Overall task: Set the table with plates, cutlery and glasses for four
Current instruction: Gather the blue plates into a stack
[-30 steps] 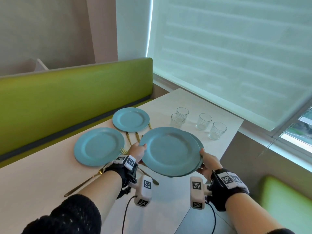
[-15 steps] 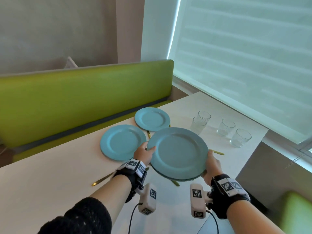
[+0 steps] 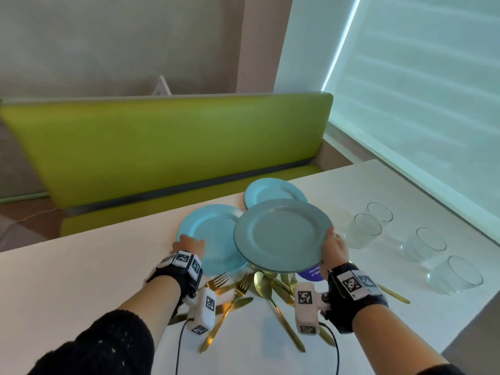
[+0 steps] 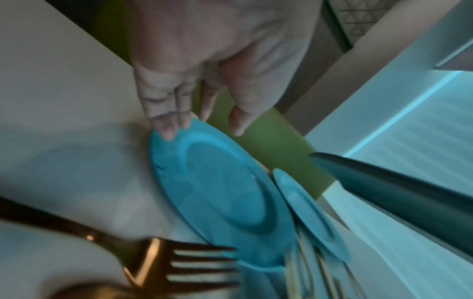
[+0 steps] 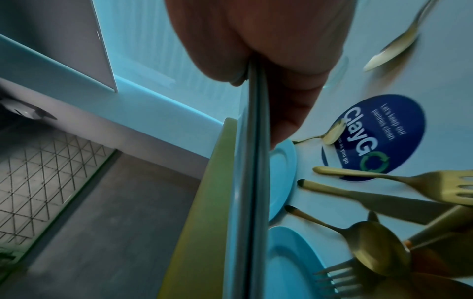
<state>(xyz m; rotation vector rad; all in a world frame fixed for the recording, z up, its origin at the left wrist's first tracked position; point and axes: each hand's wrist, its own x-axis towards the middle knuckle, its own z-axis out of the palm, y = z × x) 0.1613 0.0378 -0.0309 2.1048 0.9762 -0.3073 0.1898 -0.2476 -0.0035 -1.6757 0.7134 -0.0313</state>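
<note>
My right hand (image 3: 334, 246) grips the right rim of two stacked grey-blue plates (image 3: 281, 234) and holds them level above the table, thumb on top; the right wrist view shows both rims (image 5: 253, 182) edge-on. My left hand (image 3: 189, 243) is off that stack. Its straight fingertips (image 4: 167, 131) touch the near-left rim of a light blue plate (image 3: 213, 234) lying on the white table (image 3: 81, 280). Another blue plate (image 3: 273, 189) lies farther back. Gold forks, spoons and knives (image 3: 243, 290) lie heaped below the held plates.
Several clear glasses (image 3: 365, 231) stand to the right of the plates, near the window side. A round blue sticker (image 3: 312, 273) is on the table under the held stack. A green bench (image 3: 162, 147) runs along the far edge.
My left hand has let go of the held stack and moved left and down onto the table plate's rim. The right hand alone now carries the stack.
</note>
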